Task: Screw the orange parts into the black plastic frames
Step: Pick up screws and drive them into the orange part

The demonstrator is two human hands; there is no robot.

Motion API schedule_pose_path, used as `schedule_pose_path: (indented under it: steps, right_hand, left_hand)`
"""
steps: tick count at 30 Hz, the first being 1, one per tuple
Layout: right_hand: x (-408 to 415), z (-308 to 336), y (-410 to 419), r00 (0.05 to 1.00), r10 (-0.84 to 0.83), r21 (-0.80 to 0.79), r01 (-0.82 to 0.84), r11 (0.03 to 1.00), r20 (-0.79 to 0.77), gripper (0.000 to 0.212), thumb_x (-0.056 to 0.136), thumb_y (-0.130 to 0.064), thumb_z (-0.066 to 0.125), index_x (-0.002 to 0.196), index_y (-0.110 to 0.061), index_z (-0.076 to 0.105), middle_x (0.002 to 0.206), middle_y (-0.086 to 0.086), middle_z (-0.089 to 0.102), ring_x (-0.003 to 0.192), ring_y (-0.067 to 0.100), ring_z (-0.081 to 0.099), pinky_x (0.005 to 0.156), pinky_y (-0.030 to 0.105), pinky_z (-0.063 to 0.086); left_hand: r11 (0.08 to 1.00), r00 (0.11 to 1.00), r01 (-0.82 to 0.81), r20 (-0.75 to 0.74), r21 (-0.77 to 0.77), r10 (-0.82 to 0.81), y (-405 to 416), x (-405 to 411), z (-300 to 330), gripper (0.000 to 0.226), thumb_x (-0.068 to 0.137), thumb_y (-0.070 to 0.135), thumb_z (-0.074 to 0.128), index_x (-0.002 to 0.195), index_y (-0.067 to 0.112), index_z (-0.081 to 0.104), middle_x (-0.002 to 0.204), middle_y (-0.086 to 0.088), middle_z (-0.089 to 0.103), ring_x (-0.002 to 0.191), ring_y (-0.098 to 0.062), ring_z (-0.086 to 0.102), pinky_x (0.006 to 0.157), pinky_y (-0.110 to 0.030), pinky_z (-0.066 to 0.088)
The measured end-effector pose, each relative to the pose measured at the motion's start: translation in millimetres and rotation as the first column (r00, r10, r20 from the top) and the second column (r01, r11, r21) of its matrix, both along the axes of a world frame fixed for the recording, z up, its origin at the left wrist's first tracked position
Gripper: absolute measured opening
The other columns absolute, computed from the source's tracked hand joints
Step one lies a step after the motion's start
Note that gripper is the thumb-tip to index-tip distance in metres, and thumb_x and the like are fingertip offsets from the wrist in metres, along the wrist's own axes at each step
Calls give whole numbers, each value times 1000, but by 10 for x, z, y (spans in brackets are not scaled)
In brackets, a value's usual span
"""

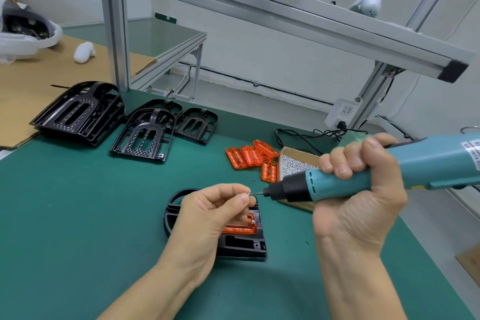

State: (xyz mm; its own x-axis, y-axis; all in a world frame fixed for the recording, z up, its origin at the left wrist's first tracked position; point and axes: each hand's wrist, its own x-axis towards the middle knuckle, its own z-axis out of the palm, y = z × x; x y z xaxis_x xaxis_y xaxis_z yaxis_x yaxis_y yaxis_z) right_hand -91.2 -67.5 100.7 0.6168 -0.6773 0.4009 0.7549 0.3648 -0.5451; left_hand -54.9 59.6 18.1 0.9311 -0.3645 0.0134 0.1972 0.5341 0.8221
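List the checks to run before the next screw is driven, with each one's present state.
1. Screw pinched in left hand: ok.
2. Screw seated on driver bit: cannot tell.
3. Right hand grips driver: ok.
4. Orange part sits in frame: ok.
5. One screw already in orange part's corner: ok.
6. Frame steadied by a hand: not ok, both hands above it.

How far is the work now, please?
Done: one screw already sits in the orange part on the near frame. In hand: left hand pinches a screw at the driver tip, gripped by right hand. Left: spare orange parts and black frames.
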Motion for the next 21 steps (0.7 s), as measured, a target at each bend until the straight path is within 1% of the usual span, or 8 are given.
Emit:
schedule_pose_path:
  steps: [2,4,11,14,16,18,19,21]
  right_hand:
    - [20,-19,6,1000,-6,29,5,1000,10,14,76,-9,49,78,-22,49,51,-8,36,40,7,35,46,18,35]
    - [37,-37,8,1000,-11,50,11,999,14,14,75,-9,49,77,-23,49,51,-8,36,40,7,35,46,18,35]
    - [87,-88,-15,1000,-19,58,20,998,-14,14,74,-9,48,78,-22,47,50,-9,34,40,6,33,45,19,33]
    - [118,-99,-30,1000,18,73,-17,997,-22,14,74,-10,48,77,-23,47,50,-9,34,40,6,33,45,19,34]
    - [143,-109,-31,998,50,73,-49,996,-25,14,75,-10,48,77,-24,47,50,-9,34,40,6,34,46,18,34]
    - [169,-125,-28,996,83,56,-81,995,-27,15,75,-9,48,78,-24,48,51,-9,35,41,6,34,46,19,35]
    - [179,-135,-25,995,98,43,-97,994,-30,16,76,-8,48,78,-24,49,51,-9,35,41,6,34,47,19,35]
    - [204,-164,-15,991,120,9,-120,993,-52,17,77,-7,48,79,-24,50,50,-9,36,41,6,34,47,18,35]
  left_hand:
    - [996,995,-68,79,52,64,-9,-2,-11,15,60,16,71,73,14,77,72,-11,71,58,-9,60,59,-18,51]
    - [993,989,-97,116,72,88,-14,7,-23,15,61,17,71,74,15,77,71,-9,72,58,-8,60,60,-16,50]
    - [991,988,-63,146,118,45,9,75,-65,11,69,9,70,75,15,77,69,-8,71,60,-9,59,62,-17,50]
    - [986,983,-42,183,160,12,76,97,-47,15,63,19,73,78,19,78,76,-7,73,65,-6,62,65,-15,49]
    - [960,970,-50,240,275,-18,142,118,-40,26,61,22,84,86,27,78,83,-1,71,71,-9,59,73,-19,50]
    - [919,956,-107,292,379,-9,235,155,-29,39,61,24,82,97,37,74,90,11,65,75,-9,50,79,-23,45]
    - [892,942,-167,334,420,19,294,188,-24,44,63,24,80,102,40,72,96,17,65,80,-7,50,82,-23,43]
    - [798,894,-315,444,514,67,429,279,-20,51,68,21,83,110,42,65,111,23,63,101,2,50,92,-25,39]
